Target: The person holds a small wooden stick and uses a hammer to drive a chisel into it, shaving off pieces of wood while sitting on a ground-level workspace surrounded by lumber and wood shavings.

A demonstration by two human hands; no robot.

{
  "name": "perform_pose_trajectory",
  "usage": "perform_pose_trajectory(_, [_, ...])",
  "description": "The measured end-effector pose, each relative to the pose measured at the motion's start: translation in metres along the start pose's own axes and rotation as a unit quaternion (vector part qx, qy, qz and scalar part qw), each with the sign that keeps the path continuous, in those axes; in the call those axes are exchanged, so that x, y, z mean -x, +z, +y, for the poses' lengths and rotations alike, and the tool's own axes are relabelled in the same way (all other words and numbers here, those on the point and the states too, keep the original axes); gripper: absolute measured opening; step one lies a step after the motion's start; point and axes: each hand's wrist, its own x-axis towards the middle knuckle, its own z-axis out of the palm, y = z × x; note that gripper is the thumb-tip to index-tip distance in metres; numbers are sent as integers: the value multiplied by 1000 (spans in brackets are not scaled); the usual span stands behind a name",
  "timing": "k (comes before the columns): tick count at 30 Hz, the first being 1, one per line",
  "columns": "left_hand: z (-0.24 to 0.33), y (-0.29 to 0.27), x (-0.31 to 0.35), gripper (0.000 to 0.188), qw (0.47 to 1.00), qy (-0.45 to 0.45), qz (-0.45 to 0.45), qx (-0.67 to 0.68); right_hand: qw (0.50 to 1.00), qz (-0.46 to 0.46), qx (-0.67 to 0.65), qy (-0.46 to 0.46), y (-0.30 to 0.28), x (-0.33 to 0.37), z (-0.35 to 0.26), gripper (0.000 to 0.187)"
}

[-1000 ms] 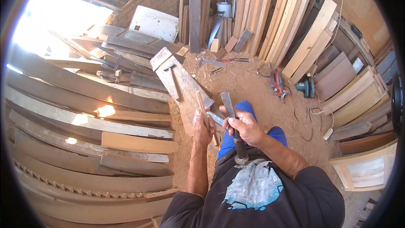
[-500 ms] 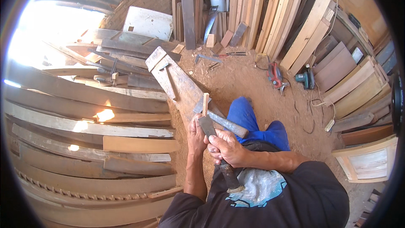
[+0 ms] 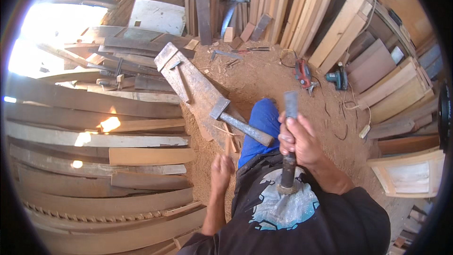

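Observation:
My right hand (image 3: pixel 302 139) is wrapped round a chisel (image 3: pixel 291 106), its flat metal blade pointing up and its dark handle (image 3: pixel 288 172) hanging down in front of my shirt. Fingers curled, my left hand (image 3: pixel 222 169) is low beside the wooden bench, closed on a small wooden stick (image 3: pixel 228 145) whose end shows above the fingers. A hammer (image 3: pixel 245 127) lies with its head on the plank bench (image 3: pixel 198 85) and its handle across my blue-clad thigh. Thin wood splinters lie near the stick.
A small wooden-handled tool (image 3: pixel 184 85) rests on the bench's far end. Long boards (image 3: pixel 94 137) are stacked at left. A red power tool (image 3: pixel 304 75) and a green one (image 3: pixel 336 79) sit on the sawdust-strewn floor, with cords. Planks (image 3: pixel 339 28) lean at the back right.
The chisel has come away from the stick, moving right and up in my right hand. My left hand has dropped lower with the stick. The hammer head shows more fully.

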Motion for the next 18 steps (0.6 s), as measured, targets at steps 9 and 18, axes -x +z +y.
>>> perform_pose_trajectory(9, [96,22,-85,39,976,210,-43,-25,975,-134,-77,162,67,-32,54,17])
perform_pose_trajectory(18, [46,18,-6,37,822,388,17,-417,993,-99,-49,38,50,5,34,21])
